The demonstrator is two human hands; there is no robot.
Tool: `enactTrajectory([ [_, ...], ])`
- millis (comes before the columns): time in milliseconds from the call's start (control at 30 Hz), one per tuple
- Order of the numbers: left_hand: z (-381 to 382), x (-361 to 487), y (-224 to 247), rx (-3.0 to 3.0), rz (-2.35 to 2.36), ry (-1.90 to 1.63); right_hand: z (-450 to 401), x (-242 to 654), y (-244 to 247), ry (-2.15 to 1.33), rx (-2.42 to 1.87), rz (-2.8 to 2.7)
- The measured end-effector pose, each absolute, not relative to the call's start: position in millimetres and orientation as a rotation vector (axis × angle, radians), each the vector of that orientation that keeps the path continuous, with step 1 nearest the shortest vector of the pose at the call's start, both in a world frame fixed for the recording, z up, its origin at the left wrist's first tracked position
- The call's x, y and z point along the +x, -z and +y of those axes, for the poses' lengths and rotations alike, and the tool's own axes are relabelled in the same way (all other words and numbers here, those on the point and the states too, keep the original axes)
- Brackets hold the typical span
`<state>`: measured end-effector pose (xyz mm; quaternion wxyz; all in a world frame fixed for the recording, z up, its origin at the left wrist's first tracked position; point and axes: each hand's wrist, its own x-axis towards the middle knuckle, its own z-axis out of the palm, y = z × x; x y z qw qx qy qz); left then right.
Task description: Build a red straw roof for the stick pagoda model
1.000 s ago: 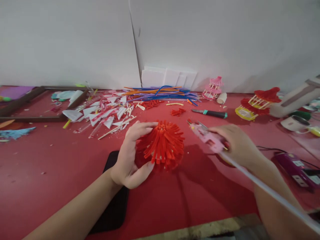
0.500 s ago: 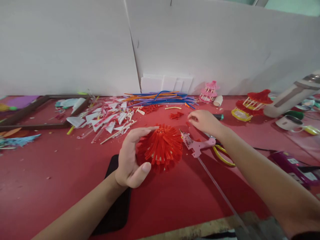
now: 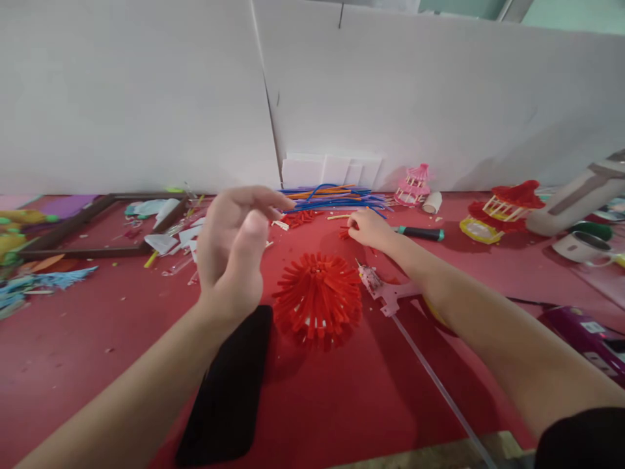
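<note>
A domed red structure (image 3: 318, 296) of short fuzzy pipe-cleaner strips stands on the red table. My left hand (image 3: 234, 244) is raised at its upper left, apart from it, fingers loosely curved and thumb apart, holding nothing. Farther back, my right hand (image 3: 370, 229) has its fingertips pinched at a small pile of short red pipe cleaner pieces (image 3: 344, 232). Which piece lies between the fingers is partly hidden. A pink hot glue gun (image 3: 390, 292) lies right of the dome, with a clear glue stick out of its back. My right forearm covers part of the yellow-handled scissors (image 3: 436, 314).
A black phone (image 3: 229, 391) lies at front left. Blue, orange and purple pipe cleaners (image 3: 336, 197) lie at the back, near a pink pagoda model (image 3: 413, 185). At right are a red-roofed model (image 3: 513, 203), a mug (image 3: 583, 246) and a purple power strip (image 3: 583, 342).
My left hand has lifted up and left, away from the red dome. The right hand has shifted left onto the small pile of red pieces. The view has moved slightly.
</note>
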<state>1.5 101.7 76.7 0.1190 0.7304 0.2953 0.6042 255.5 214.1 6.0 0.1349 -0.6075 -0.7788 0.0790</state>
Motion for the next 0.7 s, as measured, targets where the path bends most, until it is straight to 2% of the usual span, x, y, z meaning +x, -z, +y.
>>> enactTrajectory([
  [100, 108.3, 6.8, -101.7, 2.134, 0.913, -1.642, 199.7, 256.0, -23.1, -0.231, -1.679, -2.138],
  [233, 107.4, 14.3, -110.9, 2.379, 1.083, -1.345, 157.6, 251.3, -63.7, -0.2, -1.488, -1.97],
  [300, 102.1, 18.0, -110.3, 2.447, 1.105, -1.278, 128.2, 245.1, -85.2, -0.256, -1.219, -1.874],
  [367, 94.1, 21.1, -110.4, 2.451, 1.082, -1.308, 99.4, 237.1, -102.6, -0.301, -1.009, -1.848],
  [467, 82.0, 23.1, -113.7, 2.429, 1.124, -1.442, 68.8, 225.3, -116.5, -0.326, -0.97, -1.845],
  [700, 72.9, 17.5, -120.4, 2.489, 1.124, -1.39, 58.6, 216.6, -111.5, -0.481, -0.875, -1.729],
])
